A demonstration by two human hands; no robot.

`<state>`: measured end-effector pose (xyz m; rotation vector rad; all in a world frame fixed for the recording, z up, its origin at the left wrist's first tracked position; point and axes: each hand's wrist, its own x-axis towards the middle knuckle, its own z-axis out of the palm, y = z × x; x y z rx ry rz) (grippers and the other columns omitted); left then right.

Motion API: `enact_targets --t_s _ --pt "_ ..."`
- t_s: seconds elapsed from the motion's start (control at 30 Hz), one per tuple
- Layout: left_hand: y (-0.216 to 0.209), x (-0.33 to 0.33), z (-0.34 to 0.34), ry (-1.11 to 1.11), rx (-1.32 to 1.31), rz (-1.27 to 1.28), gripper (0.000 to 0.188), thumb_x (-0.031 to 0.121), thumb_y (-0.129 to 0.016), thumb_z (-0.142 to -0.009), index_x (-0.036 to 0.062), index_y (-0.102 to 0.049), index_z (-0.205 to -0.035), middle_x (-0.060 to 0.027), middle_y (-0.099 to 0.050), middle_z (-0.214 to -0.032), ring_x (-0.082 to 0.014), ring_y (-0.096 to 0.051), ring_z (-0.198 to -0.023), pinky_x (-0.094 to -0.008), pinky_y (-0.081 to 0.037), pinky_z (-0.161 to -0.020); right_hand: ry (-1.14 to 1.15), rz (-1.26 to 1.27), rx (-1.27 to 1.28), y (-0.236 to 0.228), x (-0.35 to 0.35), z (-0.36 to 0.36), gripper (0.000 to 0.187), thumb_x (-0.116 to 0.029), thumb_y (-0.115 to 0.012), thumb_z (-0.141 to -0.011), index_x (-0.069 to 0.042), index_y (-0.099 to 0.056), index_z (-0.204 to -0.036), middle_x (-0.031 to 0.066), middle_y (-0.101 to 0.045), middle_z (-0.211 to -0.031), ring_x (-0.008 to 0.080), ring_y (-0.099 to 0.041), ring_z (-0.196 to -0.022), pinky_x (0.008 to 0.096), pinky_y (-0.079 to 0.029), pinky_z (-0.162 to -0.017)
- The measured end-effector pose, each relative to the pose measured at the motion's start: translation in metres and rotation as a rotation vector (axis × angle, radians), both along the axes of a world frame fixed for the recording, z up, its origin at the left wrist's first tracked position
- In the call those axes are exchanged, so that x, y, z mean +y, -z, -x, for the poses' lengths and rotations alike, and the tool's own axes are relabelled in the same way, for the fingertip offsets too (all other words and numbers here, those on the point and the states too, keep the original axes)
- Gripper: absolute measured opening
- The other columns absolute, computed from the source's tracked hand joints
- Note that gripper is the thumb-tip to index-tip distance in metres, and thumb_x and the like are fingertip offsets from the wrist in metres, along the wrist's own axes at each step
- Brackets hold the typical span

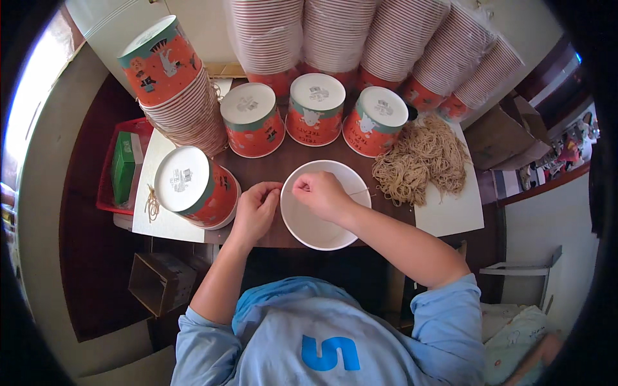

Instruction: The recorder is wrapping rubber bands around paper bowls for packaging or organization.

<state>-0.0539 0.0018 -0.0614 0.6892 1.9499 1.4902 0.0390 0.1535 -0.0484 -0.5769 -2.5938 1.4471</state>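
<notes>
An open paper bucket, white inside, stands mouth up in front of me at the table's edge. My left hand is at its left rim with thumb and fingers pinched together; what they hold is hidden. Over the bucket's mouth is my right hand, its fingers curled closed. A thin tan cord crosses the right rim and runs in behind my right wrist, seemingly to those fingers, though its end is hidden. Right of the bucket lies a tangled heap of tan cords.
Three upturned orange-and-green buckets line the table behind. Another upturned bucket sits left, near a loose cord. A bucket stack leans back left; several plastic-wrapped stacks stand behind. A red crate is beyond the table's left edge.
</notes>
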Motion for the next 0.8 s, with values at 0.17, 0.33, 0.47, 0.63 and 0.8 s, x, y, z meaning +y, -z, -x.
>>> enact_targets --t_s 0.17,0.33,0.47,0.63,0.8 --pt "-0.001 0.0 0.004 0.026 0.0 -0.012 0.022 0.01 -0.052 -0.09 -0.005 -0.062 -0.103 -0.0098 -0.066 -0.084 -0.0109 -0.059 -0.075 -0.0247 -0.047 -0.068 -0.002 0.003 0.018 0.002 0.0 0.002 0.013 -0.015 -0.059 -0.076 -0.004 -0.065 -0.075 0.0143 -0.065 -0.071 0.0288 -0.064 -0.068 0.0381 -0.049 -0.062" --pt "0.001 -0.002 0.008 0.067 0.003 0.007 0.022 0.009 -0.053 -0.09 -0.0048 -0.061 -0.104 -0.0102 -0.066 -0.087 -0.0108 -0.059 -0.077 -0.0245 -0.047 -0.069 0.002 0.017 0.024 0.005 -0.001 0.003 0.012 -0.015 -0.059 -0.076 -0.004 -0.065 -0.075 0.014 -0.064 -0.07 0.0278 -0.063 -0.065 0.0374 -0.049 -0.06" --pt "0.0 -0.004 0.009 0.139 0.037 0.0 0.021 0.006 -0.054 -0.088 -0.0048 -0.061 -0.105 -0.0113 -0.066 -0.089 -0.015 -0.061 -0.08 -0.0269 -0.048 -0.072 0.026 0.073 0.003 0.001 -0.004 0.005 0.012 -0.015 -0.06 -0.076 -0.004 -0.066 -0.075 0.0133 -0.064 -0.068 0.0266 -0.063 -0.064 0.0368 -0.048 -0.059" --pt "-0.02 -0.003 0.007 0.237 0.26 0.075 0.022 0.004 -0.056 -0.083 -0.0025 -0.062 -0.103 -0.0166 -0.065 -0.09 -0.0278 -0.064 -0.084 -0.0329 -0.049 -0.076 -0.003 0.039 -0.003 0.003 -0.003 0.004 0.012 -0.015 -0.061 -0.076 -0.005 -0.066 -0.076 0.0131 -0.064 -0.069 0.0269 -0.063 -0.064 0.0373 -0.048 -0.06" --pt "-0.029 -0.001 0.004 0.313 0.606 0.117 0.013 0.004 -0.06 -0.078 -0.0024 -0.063 -0.089 -0.0181 -0.063 -0.083 -0.0301 -0.063 -0.076 -0.0334 -0.049 -0.067 -0.096 -0.055 0.049 0.004 0.002 -0.001 0.013 -0.015 -0.061 -0.076 -0.005 -0.067 -0.078 0.0145 -0.065 -0.072 0.03 -0.064 -0.068 0.0393 -0.049 -0.064"
